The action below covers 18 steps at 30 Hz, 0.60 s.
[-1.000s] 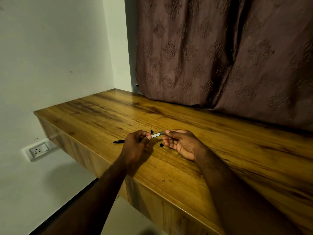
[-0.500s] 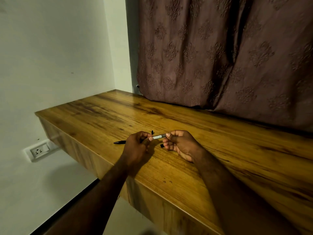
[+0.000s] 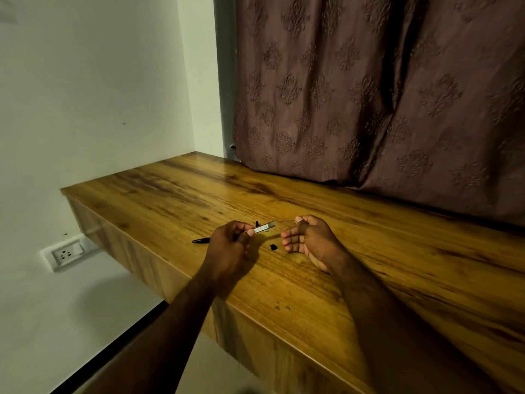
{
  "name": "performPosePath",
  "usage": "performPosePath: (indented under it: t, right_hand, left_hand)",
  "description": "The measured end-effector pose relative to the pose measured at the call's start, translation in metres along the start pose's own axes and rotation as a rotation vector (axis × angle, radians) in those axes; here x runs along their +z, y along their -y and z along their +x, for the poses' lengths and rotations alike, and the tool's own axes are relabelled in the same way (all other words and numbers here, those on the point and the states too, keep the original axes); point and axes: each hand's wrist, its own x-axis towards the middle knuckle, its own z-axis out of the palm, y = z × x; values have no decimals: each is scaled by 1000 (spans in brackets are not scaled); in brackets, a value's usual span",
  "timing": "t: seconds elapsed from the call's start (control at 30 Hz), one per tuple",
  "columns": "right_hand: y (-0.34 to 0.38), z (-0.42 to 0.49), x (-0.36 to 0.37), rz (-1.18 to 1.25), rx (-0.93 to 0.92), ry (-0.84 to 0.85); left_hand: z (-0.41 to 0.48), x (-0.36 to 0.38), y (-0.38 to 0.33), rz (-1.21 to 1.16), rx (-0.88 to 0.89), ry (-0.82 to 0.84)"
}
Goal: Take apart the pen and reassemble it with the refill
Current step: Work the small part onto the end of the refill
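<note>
My left hand [image 3: 228, 244] grips the pen barrel [image 3: 264, 227], a dark tube with a white label; its open end points right and its black tip [image 3: 200, 240] pokes out to the left of my fist. My right hand [image 3: 309, 240] is a short way to the right of the barrel, apart from it, with thumb and forefinger pinching a very thin refill [image 3: 287, 221] that points left toward the barrel. A small black pen part [image 3: 273, 247] lies on the table between my hands. Another small black piece [image 3: 257, 223] sits just behind the barrel.
The wooden table [image 3: 369, 280] has its front edge just below my wrists and its left end near the white wall. A brown patterned curtain [image 3: 369, 95] hangs along the back. A wall socket [image 3: 66, 253] sits low on the left.
My right hand has let go of the barrel's end and moved right, drawing the thin refill out. My left hand has stayed in place with the barrel.
</note>
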Motion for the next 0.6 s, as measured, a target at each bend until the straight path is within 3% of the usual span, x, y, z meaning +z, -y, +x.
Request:
performPosePath:
  t: [0.6]
  right_hand:
    - [-2, -2, 6, -163, -54, 12]
  left_hand:
    - [-7, 8, -10, 71, 50, 19]
